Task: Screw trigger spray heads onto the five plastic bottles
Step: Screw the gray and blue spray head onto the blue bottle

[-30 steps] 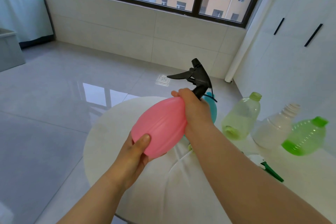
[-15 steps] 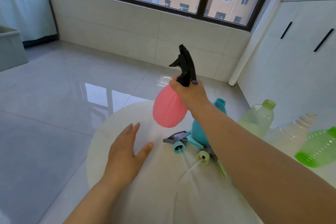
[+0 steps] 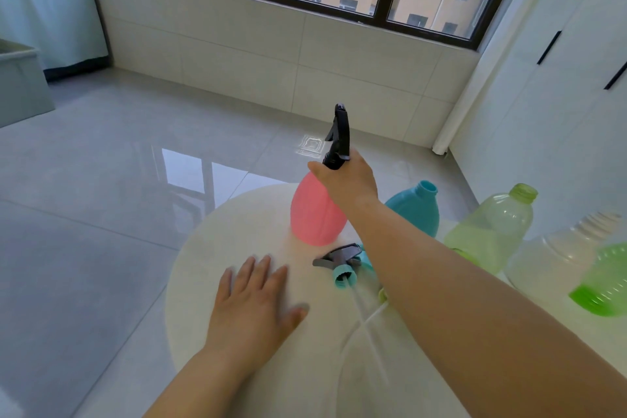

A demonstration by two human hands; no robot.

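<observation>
Fingers of our right hand (image 3: 346, 183) curl round the neck of the pink bottle (image 3: 315, 217), just where the black trigger spray head (image 3: 341, 136) joins it. The hand covers that joint, so we cannot tell how far the head is screwed down. The bottle is smooth, opaque and egg-shaped. It stands upright near the far edge of the round white table (image 3: 210, 248), though we cannot make out whether its base touches the top.

Our left hand (image 3: 254, 295) lies flat on the table with its fingers straight and spread, holding nothing.

A loose spray head (image 3: 342, 261), grey with a ribbed teal collar, lies on its side just in front of the pink bottle. Its thin translucent dip tube (image 3: 366, 312) runs towards us and fades against the white surface. Our right forearm hides most of a second, yellowish collar (image 3: 382, 295) beside it.

Behind the forearm stands an opaque teal bottle (image 3: 415, 210), rounded, its neck open and its lower part hidden. To its right are a translucent yellow-green bottle (image 3: 492, 234) with an open neck, then a clear bottle (image 3: 559, 258) with a threaded neck. A bright green bottle (image 3: 604, 282) with ridged walls is cut off by the frame edge.
</observation>
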